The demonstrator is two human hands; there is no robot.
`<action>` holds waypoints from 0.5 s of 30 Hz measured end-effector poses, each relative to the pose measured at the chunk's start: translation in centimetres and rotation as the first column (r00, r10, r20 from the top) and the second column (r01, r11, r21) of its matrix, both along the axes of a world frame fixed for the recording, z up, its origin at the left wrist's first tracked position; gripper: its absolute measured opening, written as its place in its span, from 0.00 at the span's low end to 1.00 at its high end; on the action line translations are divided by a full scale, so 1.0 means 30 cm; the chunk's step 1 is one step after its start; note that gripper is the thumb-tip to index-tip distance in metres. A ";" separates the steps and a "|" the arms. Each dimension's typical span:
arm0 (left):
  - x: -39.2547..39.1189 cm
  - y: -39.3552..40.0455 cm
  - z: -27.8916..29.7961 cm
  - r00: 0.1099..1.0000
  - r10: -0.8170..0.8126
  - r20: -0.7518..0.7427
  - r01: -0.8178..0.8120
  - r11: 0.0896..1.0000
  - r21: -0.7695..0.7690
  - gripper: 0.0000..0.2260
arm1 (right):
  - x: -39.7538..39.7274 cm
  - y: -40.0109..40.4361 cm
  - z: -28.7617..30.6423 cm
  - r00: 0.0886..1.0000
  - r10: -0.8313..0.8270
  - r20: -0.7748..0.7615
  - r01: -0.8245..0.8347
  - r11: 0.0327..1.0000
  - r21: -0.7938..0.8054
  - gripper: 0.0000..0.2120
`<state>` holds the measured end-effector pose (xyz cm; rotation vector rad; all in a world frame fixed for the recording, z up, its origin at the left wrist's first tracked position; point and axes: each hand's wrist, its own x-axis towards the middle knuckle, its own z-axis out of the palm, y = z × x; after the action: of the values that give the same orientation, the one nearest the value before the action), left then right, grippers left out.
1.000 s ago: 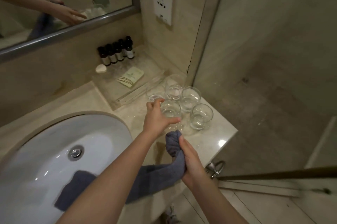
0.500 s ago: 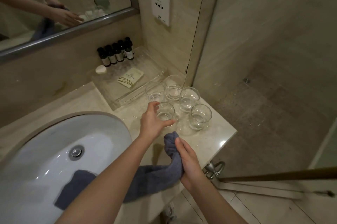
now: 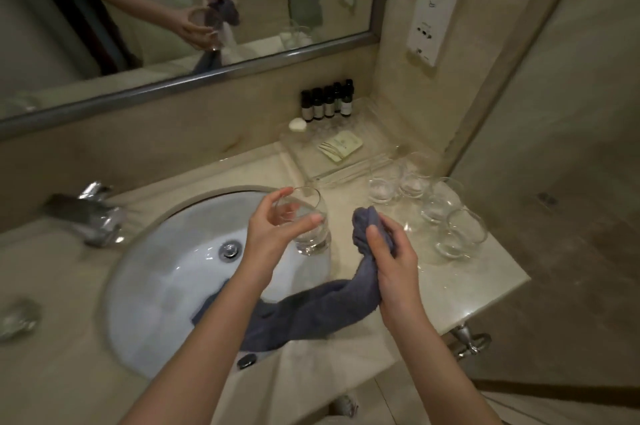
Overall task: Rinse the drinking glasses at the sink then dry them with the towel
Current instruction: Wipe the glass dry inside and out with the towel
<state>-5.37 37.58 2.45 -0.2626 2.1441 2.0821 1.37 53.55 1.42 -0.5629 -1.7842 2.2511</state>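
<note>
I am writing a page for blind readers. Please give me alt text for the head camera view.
Over a white sink, the left hand holds a clear drinking glass while the right hand grips a bunched grey towel. Four more glasses stand on the counter to the right, near a clear tray with small dark bottles.

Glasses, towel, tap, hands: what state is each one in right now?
Held glass: lifted, tilted, over the sink's edge.
Four glasses: upright on the counter.
Towel: bunched, trailing into the sink.
Tap: no water visible.
Left hand: grips the glass.
Right hand: grips the towel.
</note>
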 end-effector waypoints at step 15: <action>0.246 -0.342 0.143 0.958 0.279 -0.068 -0.262 0.946 0.190 0.25 | 0.022 -0.513 0.174 0.876 0.383 -0.293 -0.041 0.664 0.747 0.25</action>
<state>2.00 27.31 6.73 -0.4706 2.0519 2.4683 2.02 38.16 6.63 0.3108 -2.3241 1.3730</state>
